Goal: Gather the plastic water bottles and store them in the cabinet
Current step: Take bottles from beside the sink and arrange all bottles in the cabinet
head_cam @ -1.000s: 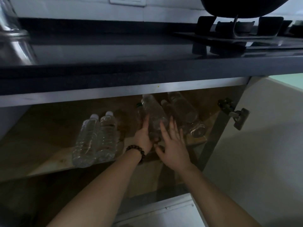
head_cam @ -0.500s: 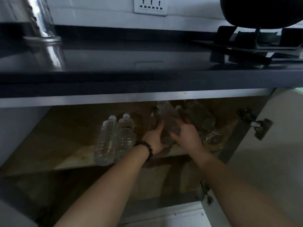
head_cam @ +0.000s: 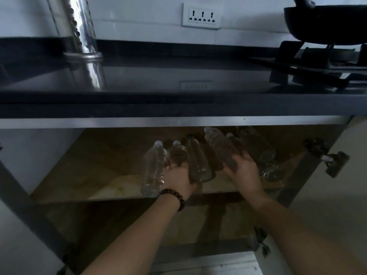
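Note:
Several clear plastic water bottles lie on the wooden shelf (head_cam: 99, 175) inside the open cabinet. Two white-capped bottles (head_cam: 153, 167) lie side by side at the left. My left hand (head_cam: 178, 177), a bead bracelet on its wrist, covers the base of the second one and grips the lower end of a dark-capped bottle (head_cam: 198, 161) just to the right. My right hand (head_cam: 244, 171) is closed around the base of another clear bottle (head_cam: 220, 147), lifted at a slant. More bottles (head_cam: 256, 145) lie behind and to the right of it.
The dark countertop (head_cam: 178, 104) overhangs the cabinet, with a shiny steel pole (head_cam: 79, 26) at its left and a black wok (head_cam: 327, 24) on the stove at its right. The open cabinet door (head_cam: 337, 205) and its hinge (head_cam: 327, 157) stand at the right. A lower compartment (head_cam: 139, 225) lies beneath the shelf.
Both hands were together on one bottle; they have separated. My left hand shifted the dark-capped bottle left beside the two white-capped ones, and my right hand took hold of another bottle.

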The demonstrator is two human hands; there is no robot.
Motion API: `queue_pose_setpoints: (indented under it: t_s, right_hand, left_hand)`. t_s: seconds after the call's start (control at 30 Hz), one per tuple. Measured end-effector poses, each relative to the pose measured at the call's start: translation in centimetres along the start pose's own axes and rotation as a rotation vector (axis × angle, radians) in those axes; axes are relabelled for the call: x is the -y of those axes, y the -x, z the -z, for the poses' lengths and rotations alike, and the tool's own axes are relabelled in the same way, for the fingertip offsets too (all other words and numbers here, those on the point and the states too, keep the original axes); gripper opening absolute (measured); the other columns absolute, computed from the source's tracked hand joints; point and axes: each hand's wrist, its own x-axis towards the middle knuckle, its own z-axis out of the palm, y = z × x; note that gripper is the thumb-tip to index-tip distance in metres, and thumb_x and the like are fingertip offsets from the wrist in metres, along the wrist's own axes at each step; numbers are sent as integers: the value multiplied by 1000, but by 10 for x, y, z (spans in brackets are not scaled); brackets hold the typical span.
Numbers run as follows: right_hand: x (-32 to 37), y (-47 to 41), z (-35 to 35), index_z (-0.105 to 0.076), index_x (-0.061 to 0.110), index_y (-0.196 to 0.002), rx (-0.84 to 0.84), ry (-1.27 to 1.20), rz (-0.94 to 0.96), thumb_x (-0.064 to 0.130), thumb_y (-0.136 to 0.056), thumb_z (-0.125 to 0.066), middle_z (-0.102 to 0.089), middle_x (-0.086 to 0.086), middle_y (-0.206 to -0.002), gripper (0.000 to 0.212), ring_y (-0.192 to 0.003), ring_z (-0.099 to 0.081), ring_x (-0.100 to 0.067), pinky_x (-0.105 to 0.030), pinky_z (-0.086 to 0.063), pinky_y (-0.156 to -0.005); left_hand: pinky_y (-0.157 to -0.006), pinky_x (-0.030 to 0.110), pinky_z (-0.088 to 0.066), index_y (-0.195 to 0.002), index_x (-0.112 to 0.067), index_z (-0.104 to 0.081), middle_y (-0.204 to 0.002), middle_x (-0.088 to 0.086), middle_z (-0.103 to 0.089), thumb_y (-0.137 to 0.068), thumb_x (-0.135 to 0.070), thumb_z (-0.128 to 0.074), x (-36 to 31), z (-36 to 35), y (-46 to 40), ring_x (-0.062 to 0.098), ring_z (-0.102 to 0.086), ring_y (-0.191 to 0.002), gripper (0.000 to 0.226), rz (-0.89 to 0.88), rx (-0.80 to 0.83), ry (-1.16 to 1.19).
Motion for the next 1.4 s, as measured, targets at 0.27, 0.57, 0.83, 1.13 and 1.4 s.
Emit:
queue_pose_setpoints:
  t_s: [0.27, 0.57, 0.83, 1.13, 1.4]
  right_hand:
    - [-36, -17, 18, -49, 25, -137, 21, 142, -19, 31, -88, -65, -48, -7, -142, 52, -124, -50, -28, -41, -40, -107]
    - [-39, -21, 18, -38, 27, -144, 78, 248, 19, 31, -89, -62, -37, -7, -149, 60, -133, -38, -30, -40, -34, -109]
    - [1, -18, 6, -10, 35, -152, 92, 317, 352, 37, -95, -42, -2, 1, -162, 65, -148, 4, -26, -48, -12, -120]
    - [9, -6, -44, -48, 27, -137, 337, 213, 219, 31, -99, -40, -36, 0, -152, 39, -127, -41, -25, -37, -38, -106]
    - [18, -3, -29, -37, 28, -145, 374, 181, 209, 30, -100, -39, -26, 2, -157, 45, -133, -36, -25, -38, -32, -112]
  left_hand:
    - [-103, 26, -39, -137, -30, -44, -135, 1, -54, -77, -46, -72, -27, -13, -22, 22, -45, -128, 69, -46, 64, 483]
    - [-113, 27, -25, -148, -36, -30, -161, -6, -4, -76, -33, -80, -24, -21, -18, 18, -26, -142, 87, -5, 87, 672]
    - [-121, 45, -12, -153, -34, 5, -158, 0, 27, -72, -59, -71, -21, -15, -24, 28, 8, -149, 114, -43, 131, 296]
    - [-115, 52, -22, -148, -43, -5, -161, 10, -6, -71, -79, -50, 37, 33, 16, 40, -15, -145, 96, 149, 47, 37]
    - [-79, 27, -45, -109, -35, -56, -112, -6, -62, -76, -39, -76, 19, 19, 22, 10, -57, -94, 40, 369, -196, 697]
